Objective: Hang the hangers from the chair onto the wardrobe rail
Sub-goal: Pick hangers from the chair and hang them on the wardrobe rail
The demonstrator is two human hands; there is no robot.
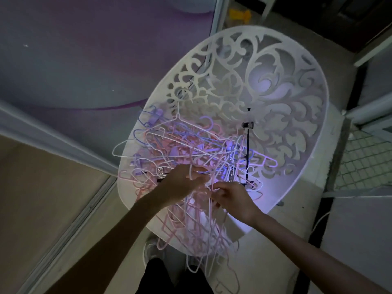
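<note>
A white chair (286, 102) with a cut-out floral back fills the middle of the view. A tangled heap of thin pink, white and purple hangers (180, 149) covers its seat and spills over the front edge. My left hand (182, 179) reaches into the heap with its fingers stretched out among the wires. My right hand (231, 198) pinches a white hanger (210, 209) at the pile's front. The wardrobe rail is out of sight.
A sliding wardrobe door (74, 60) with a purple pattern stands to the left, its floor track (70, 228) running diagonally. A black rod with a clip (247, 145) stands on the chair. A wire mesh panel (364, 162) sits at the right. My legs (169, 276) are below.
</note>
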